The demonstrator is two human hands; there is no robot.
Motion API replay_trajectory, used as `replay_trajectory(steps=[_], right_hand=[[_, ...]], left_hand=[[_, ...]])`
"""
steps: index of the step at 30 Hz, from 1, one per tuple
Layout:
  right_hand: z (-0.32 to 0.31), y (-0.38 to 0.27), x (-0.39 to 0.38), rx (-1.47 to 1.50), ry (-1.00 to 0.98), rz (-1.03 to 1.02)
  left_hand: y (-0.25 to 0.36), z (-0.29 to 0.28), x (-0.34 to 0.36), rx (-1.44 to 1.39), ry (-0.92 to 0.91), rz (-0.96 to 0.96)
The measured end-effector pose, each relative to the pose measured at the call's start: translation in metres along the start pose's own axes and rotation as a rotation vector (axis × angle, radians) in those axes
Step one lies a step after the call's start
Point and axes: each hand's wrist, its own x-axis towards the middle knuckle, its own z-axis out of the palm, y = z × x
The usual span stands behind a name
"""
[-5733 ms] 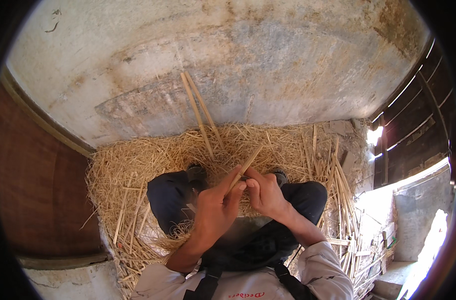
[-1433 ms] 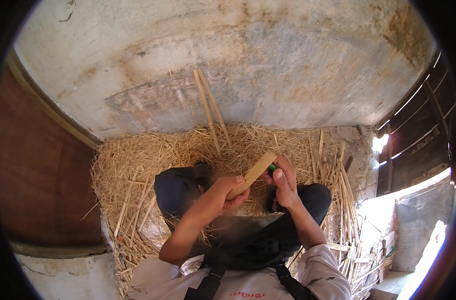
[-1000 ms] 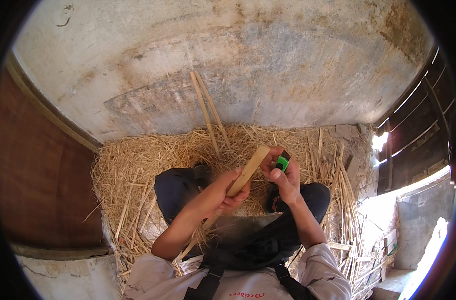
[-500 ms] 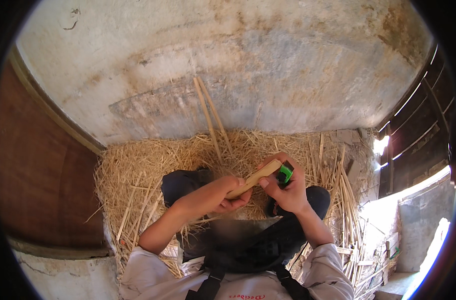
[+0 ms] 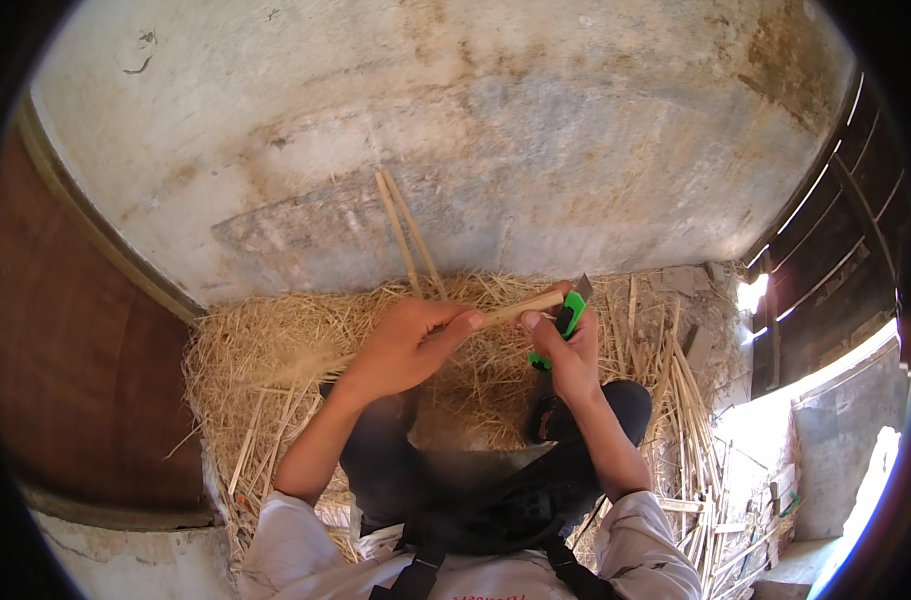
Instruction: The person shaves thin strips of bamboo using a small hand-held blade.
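A pale strip of wood or bamboo (image 5: 521, 310) is held across in front of me, slanting up to the right. My left hand (image 5: 401, 345) is closed around it, back of the hand upward, thumb along the strip. A blurred pale streak left of that hand may be its other end. My right hand (image 5: 570, 358) grips a green utility knife (image 5: 572, 314) with its blade out, pointing up and away from me. The thumb and fingers of the same hand are at the strip's right end, beside the knife; whether the blade touches the strip I cannot tell.
Straw and shavings (image 5: 261, 340) cover the floor around my legs. Two thin sticks (image 5: 401, 235) lean on the stained wall (image 5: 576, 150) ahead. More strips (image 5: 686, 415) lie piled at the right. A brown panel (image 5: 96, 350) stands at the left.
Both hands have moved slightly away from me, the left also leftward and turned back-up. The strip has rolled to a narrower face. In my right hand the knife has turned, showing its blade.
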Motion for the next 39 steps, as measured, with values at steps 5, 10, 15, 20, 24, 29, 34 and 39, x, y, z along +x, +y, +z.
replay_trajectory(steps=[5,10,15,20,24,29,34,39], right_hand=[[-0.022,0.001,0.011,0.046,-0.009,0.116],[-0.033,0.016,0.014,-0.122,0.037,0.093],[-0.034,0.018,0.016,-0.095,0.074,0.090],[-0.039,0.031,0.017,-0.161,0.088,0.122],[-0.030,0.027,0.014,-0.073,0.080,0.238],[-0.020,0.036,0.014,-0.067,0.067,0.177],[-0.014,0.038,0.021,-0.052,0.058,0.199],[-0.007,0.038,0.025,-0.008,0.062,0.240]], left_hand=[[-0.011,0.037,0.016,-0.011,0.164,-0.039],[-0.035,0.048,0.038,0.048,0.158,0.017],[-0.056,0.055,0.057,0.212,0.261,0.234],[-0.076,0.055,0.063,0.362,0.397,0.526],[-0.096,0.053,0.055,0.432,0.425,0.591],[-0.095,0.053,0.043,0.330,0.412,0.473],[-0.094,0.048,0.042,0.323,0.464,0.471],[-0.094,0.047,0.039,0.341,0.512,0.451]])
